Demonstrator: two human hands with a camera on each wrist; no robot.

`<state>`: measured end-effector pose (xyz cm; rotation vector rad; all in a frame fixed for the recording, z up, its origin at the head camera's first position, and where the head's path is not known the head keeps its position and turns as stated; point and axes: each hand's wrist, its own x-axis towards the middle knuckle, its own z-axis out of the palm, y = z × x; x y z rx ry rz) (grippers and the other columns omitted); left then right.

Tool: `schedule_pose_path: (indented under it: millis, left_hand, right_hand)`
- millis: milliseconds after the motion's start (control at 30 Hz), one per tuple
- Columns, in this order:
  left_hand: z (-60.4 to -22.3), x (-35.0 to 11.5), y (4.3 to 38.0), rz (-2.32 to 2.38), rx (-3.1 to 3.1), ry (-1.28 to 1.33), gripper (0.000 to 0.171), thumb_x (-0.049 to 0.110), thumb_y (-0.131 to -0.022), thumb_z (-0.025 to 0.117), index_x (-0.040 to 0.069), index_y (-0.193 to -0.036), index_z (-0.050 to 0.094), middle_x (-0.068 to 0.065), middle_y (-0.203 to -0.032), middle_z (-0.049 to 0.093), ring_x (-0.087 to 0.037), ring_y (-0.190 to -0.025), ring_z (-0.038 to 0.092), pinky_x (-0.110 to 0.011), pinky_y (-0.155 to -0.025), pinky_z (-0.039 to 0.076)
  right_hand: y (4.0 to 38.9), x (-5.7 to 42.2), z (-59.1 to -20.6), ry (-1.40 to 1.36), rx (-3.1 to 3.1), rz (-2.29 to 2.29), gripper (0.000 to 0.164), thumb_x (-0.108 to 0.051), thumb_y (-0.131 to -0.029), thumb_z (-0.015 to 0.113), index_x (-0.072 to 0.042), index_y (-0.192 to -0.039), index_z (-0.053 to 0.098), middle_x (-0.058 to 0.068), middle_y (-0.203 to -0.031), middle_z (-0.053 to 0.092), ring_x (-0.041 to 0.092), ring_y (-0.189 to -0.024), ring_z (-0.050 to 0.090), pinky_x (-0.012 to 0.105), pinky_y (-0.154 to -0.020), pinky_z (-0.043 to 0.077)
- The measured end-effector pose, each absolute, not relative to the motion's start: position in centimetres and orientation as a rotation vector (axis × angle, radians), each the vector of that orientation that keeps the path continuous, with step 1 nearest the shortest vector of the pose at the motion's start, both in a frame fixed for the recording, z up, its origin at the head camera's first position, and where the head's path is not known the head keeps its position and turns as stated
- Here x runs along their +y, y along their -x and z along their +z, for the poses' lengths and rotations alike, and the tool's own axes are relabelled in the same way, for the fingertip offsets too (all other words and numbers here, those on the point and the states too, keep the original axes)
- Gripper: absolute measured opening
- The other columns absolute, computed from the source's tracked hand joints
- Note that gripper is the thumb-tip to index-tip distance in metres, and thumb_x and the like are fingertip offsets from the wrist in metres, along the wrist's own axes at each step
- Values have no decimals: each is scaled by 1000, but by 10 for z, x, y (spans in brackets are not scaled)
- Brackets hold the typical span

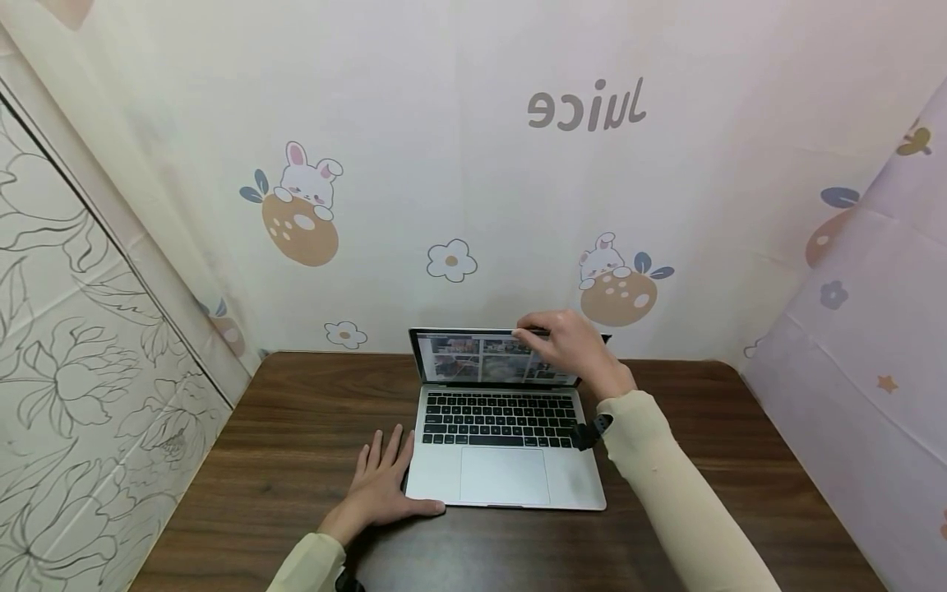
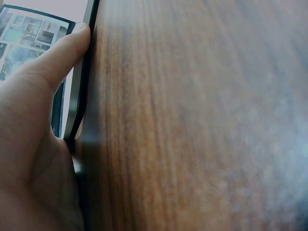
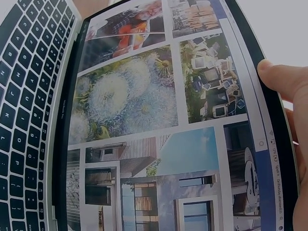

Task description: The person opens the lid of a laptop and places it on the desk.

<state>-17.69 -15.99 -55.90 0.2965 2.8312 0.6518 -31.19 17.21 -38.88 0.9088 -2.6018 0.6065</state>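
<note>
A silver laptop (image 1: 504, 477) stands unfolded on a dark wooden table, its lit screen (image 1: 473, 359) showing a grid of pictures. My right hand (image 1: 573, 345) pinches the screen's top edge, thumb on the front and fingers behind, as the right wrist view shows with the thumb (image 3: 281, 77) at the bezel. At the laptop's front left corner lies my left hand (image 1: 381, 489), fingers spread straight along its left side. Its thumb (image 2: 67, 48) rests at the front edge in the left wrist view. The black keyboard (image 1: 499, 418) is untouched.
The wooden table (image 1: 296, 427) runs back to a pale printed curtain (image 1: 459, 164) just behind the screen. Another printed cloth (image 1: 866, 370) hangs on the right, and a flower-patterned panel (image 1: 81, 370) stands on the left. A dark band (image 1: 589, 432) sits at my right wrist.
</note>
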Motion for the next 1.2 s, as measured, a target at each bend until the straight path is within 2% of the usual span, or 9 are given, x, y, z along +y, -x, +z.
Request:
schedule_pose_path:
  millis: [200,433,600,900,1200]
  left_hand:
    - [-557,-159,175,652,2841,-292,134,89,-66,69,15,-166,20,-15,-174,8,-46,-159,0,-66,-124,5]
    - [-564,-162,174,740,2854,-326,136,92,-65,66,15,-166,19,-16,-174,7,-48,-158,-3,-68,-123,1]
    - [-571,-162,177,679,2874,-285,137,94,-63,65,18,-167,19,-11,-175,5,-43,-159,-3,-64,-124,1]
    - [-573,-162,180,664,2860,-281,137,95,-61,66,21,-167,18,-8,-175,3,-41,-160,-5,-62,-125,-1]
    - [-578,-163,180,678,2872,-281,138,95,-60,66,21,-166,18,-7,-175,3,-41,-160,-5,-62,-125,0]
  right_hand:
    - [312,171,-387,-922,-2597,634,22,-32,-101,67,-15,-110,79,3,-103,79,17,-85,75,41,-79,61]
    - [310,171,-385,-939,-2598,659,18,-29,-101,69,-16,-107,79,1,-96,79,11,-76,71,37,-71,59]
    - [309,170,-382,-942,-2603,662,16,-27,-100,70,-15,-106,79,1,-94,79,10,-74,69,36,-70,58]
    - [307,175,-383,-1007,-2558,685,11,-16,-97,74,-12,-106,77,3,-99,79,16,-84,75,37,-75,62]
    - [305,179,-385,-1060,-2514,678,16,-8,-93,76,-8,-109,75,6,-102,79,20,-91,76,37,-80,62]
